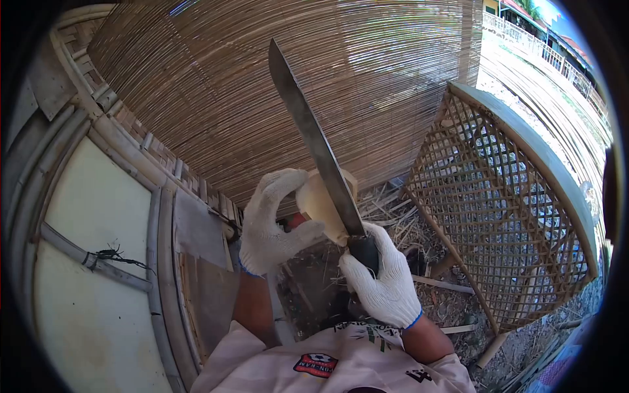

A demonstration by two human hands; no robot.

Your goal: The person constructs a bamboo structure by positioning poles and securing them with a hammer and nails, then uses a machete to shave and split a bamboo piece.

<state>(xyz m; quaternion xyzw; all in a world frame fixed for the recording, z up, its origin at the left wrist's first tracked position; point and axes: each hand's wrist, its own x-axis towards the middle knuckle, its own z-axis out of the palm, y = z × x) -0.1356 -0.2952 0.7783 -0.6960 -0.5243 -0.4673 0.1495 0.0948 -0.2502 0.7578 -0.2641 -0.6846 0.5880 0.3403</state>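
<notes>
My right hand (383,281), in a white knit glove with a blue cuff, is closed around the dark handle (363,253) of a machete. The long grey blade (313,137) points up and away, tilted to the left. My left hand (270,219), gloved the same way, is beside the blade with thumb and fingers apart in a C shape. Its fingertips overlap the left edge of a pale tan rounded piece (321,203), which shows behind the blade and narrows toward the handle. A bit of something red (295,221) shows between my thumb and fingers.
A slatted bamboo screen (249,98) stands in front. On the right leans a framed bamboo lattice (498,209). Bamboo-framed panels (92,209) line the left side. Strips and shavings (386,209) litter the ground. Long pale strips (544,105) lie outside near a white fence (544,52).
</notes>
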